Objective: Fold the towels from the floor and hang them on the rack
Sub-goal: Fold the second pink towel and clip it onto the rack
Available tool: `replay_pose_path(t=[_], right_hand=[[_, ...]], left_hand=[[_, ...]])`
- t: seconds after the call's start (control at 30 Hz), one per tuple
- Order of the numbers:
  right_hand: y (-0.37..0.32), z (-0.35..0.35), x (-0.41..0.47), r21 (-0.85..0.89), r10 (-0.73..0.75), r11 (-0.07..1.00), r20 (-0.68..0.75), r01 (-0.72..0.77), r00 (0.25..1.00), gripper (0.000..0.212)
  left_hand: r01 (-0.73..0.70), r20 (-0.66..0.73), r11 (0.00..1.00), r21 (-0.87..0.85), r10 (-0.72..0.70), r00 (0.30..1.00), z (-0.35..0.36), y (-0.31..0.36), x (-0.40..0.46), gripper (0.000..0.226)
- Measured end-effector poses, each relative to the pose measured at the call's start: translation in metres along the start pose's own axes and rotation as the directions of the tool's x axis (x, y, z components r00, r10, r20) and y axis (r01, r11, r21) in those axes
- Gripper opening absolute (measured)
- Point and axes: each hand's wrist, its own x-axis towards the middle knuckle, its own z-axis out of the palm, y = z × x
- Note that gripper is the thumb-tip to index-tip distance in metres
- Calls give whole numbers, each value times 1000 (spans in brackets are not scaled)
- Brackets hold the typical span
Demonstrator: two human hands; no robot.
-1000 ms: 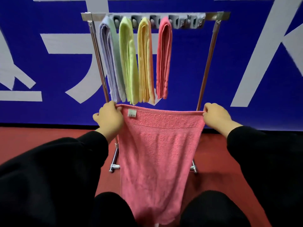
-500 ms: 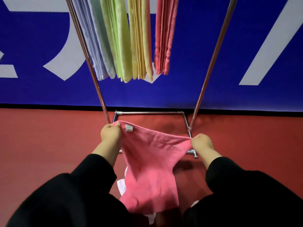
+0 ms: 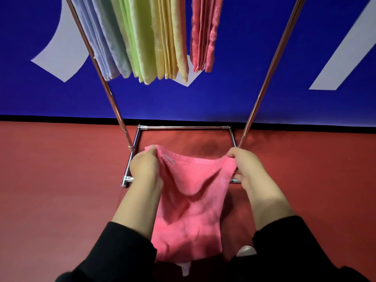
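A pink towel (image 3: 191,212) hangs slack between my hands, low over the red floor in front of the rack. My left hand (image 3: 145,169) grips its top left corner, where a small label shows. My right hand (image 3: 243,168) grips the top right corner. The top edge sags in a fold between them. On the metal rack (image 3: 266,78) hang folded towels: a pale blue one (image 3: 101,43), a green one (image 3: 134,41), a yellow one (image 3: 169,39) and a pink one (image 3: 203,33). The rack's top bar is out of view.
The rack's chrome base frame (image 3: 183,128) lies on the red floor (image 3: 50,190) just beyond my hands. A blue wall with white lettering (image 3: 244,88) stands close behind. White cloth (image 3: 186,268) peeks out below the pink towel near my legs.
My view has tilted downward and my hands have lowered from rack height toward the floor. They came closer together, so the stretched top edge now sags.
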Motion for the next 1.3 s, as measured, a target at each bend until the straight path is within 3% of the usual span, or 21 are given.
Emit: replay_pose_path(t=[0.2,0.43,0.57,0.8,0.9,1.0,1.1,1.3], right_hand=[[-13,15,-11,-37,-150,987,152,158,977,13],[-37,17,-32,39,-245,969,179,242,953,8],[-43,21,-35,114,-285,958,226,265,932,23],[-43,27,-33,5,-313,941,389,338,867,46],[-42,28,-33,-104,-411,869,395,484,822,47],[-45,27,-38,-165,-477,797,420,581,773,35],[-45,26,-41,-296,-523,670,463,681,715,28],[-45,25,-42,-445,-561,491,496,749,663,14]], left_hand=[[-131,236,984,119,100,967,19,11,-13,21],[-144,288,974,173,90,953,15,14,-8,15],[-221,350,947,234,130,928,15,21,-1,29],[-264,406,931,251,147,902,16,19,-2,28],[-276,440,934,228,155,885,16,21,-2,28],[-293,494,933,207,159,855,16,22,-5,30],[-293,533,936,195,149,833,17,20,-6,32],[-354,542,911,214,191,819,18,18,-5,27]])
